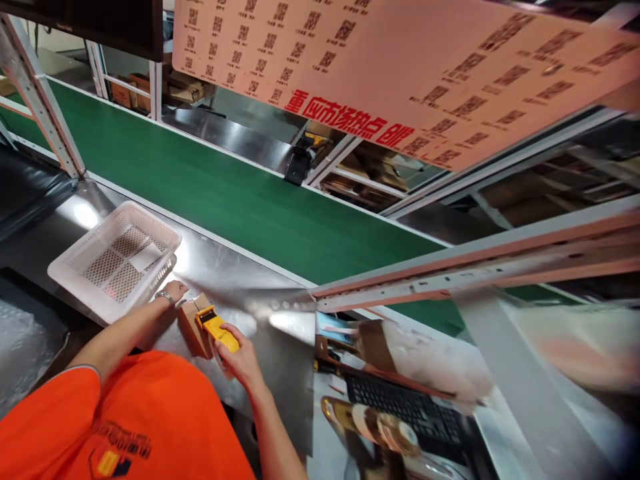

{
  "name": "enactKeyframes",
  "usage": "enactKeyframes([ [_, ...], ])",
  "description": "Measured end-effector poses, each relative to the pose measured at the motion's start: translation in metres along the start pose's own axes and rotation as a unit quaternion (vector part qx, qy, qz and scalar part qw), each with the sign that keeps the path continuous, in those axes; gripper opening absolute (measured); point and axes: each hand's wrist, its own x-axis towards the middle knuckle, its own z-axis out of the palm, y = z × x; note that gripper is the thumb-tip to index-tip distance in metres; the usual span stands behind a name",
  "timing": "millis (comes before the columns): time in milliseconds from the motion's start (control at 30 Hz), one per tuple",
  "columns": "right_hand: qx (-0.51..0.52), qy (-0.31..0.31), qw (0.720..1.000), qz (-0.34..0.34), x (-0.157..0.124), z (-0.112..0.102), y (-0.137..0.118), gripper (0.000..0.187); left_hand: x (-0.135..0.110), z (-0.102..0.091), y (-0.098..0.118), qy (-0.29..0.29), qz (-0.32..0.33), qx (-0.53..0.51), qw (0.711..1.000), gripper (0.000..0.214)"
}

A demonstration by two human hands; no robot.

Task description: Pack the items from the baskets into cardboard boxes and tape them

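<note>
A small brown cardboard box [192, 328] stands on the metal worktop [287, 351] in front of my orange shirt. My right hand [241, 359] is closed round a yellow tape dispenser [220, 329], whose dark front end rests at the box's upper edge. At the far left corner of the box, my left hand [173, 291], with a watch on its wrist, is closed and steadies it; some fingers are hidden. Just left of that hand sits a white plastic basket [75, 257] with a pale slip of paper [145, 257] in it.
A green conveyor belt [210, 193] runs behind the worktop. On the right are a black keyboard [405, 410], a bottle lying on its side [367, 421] and a metal frame post [400, 283]. Above hangs a board with printed codes [380, 73]. Bubble wrap [25, 353] lies at left.
</note>
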Motion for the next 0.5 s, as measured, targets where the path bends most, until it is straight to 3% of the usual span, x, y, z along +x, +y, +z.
enactKeyframes([
  [133, -0.012, -0.003, 1.000, 0.002, 0.002, 0.004, -0.012, 0.053, -0.009, 0.014, 0.011, -0.060, 0.017, 0.038, 0.997, 0.068],
  [233, -0.020, 0.001, 1.000, -0.002, -0.015, -0.011, -0.014, 0.051, -0.015, 0.018, 0.012, -0.076, 0.020, 0.067, 0.995, 0.073],
  [400, -0.065, 0.026, 0.997, 0.035, -0.085, -0.073, 0.024, 0.048, -0.016, 0.011, 0.010, -0.089, 0.016, 0.091, 0.992, 0.075],
  [500, -0.084, 0.017, 0.994, 0.069, -0.099, -0.084, 0.048, 0.046, -0.015, 0.010, 0.011, -0.091, 0.016, 0.094, 0.991, 0.076],
])
